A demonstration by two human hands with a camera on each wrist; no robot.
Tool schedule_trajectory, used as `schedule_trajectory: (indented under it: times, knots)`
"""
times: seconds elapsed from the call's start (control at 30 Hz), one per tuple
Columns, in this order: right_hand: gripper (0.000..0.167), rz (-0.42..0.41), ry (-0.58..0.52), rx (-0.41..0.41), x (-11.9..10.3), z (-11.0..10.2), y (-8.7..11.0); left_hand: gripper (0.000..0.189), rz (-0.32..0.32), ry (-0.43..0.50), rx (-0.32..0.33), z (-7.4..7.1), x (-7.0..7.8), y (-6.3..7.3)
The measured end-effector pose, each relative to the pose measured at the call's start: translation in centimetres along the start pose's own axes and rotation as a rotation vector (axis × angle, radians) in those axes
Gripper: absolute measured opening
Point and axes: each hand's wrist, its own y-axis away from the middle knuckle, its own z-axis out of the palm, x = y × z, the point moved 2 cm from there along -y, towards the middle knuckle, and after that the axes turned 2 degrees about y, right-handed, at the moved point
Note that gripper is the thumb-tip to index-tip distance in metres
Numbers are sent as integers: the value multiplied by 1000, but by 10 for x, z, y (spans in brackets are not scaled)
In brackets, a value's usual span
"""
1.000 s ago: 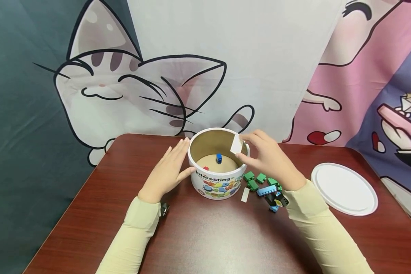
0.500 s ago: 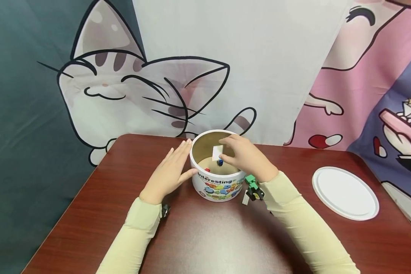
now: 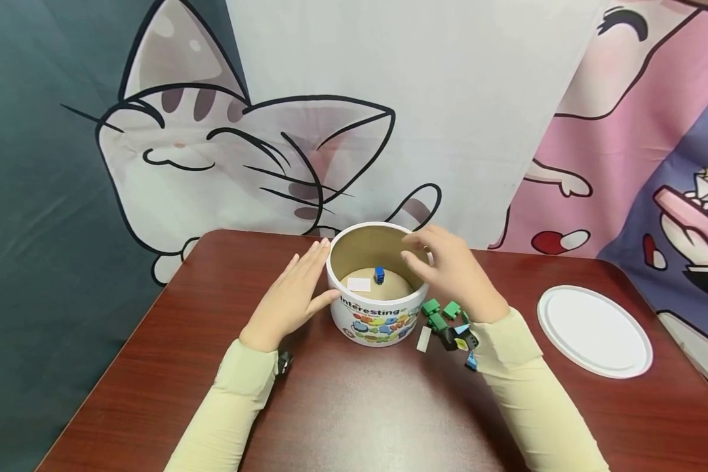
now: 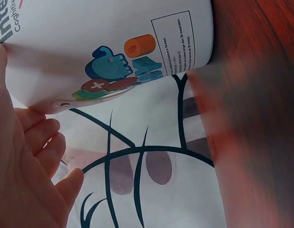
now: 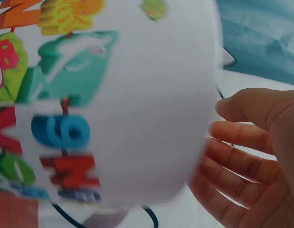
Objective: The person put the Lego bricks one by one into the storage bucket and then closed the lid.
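Note:
A round white bucket (image 3: 356, 324) with colourful prints stands near the table's far edge, its top uncovered. Inside, on its tan bottom, lie a flat white rectangular piece (image 3: 358, 284) and a small blue block (image 3: 379, 275). My left hand (image 3: 292, 298) rests against the bucket's left side with fingers straight. At the right rim is my right hand (image 3: 457, 272), its fingers loosely bent, nothing held; the right wrist view shows the fingers (image 5: 237, 161) beside the printed wall, though contact is hard to judge.
Green blocks (image 3: 431, 307) and a light blue piece (image 3: 471, 361) lie right of the bucket, partly hidden by the right wrist and its camera. A white strip (image 3: 423, 339) is nearby. Farther right lies a round white lid (image 3: 594, 332) on the brown table (image 3: 354, 406).
My right hand moved the white piece left into the bucket, let it go, and drew back to the right rim. The red piece seen earlier inside is now hidden. My left hand stayed put.

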Motion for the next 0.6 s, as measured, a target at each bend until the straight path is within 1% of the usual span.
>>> schedule_trajectory:
  times: [0.07,0.17,0.3,0.6]
  knots:
    - [17,2,-4,32,4,-7,7,86,-2,-2,-3,0,0,0]
    - [15,16,-13,32,12,-15,19,87,-2,-7,-5,0,-1,1]
    - [15,36,-4,-34,24,-23,34,87,-3,-9,-4,0,-1,1]
    - [18,103,59,-165,55,-33,60,87,8,-3,2,0,-1,0]
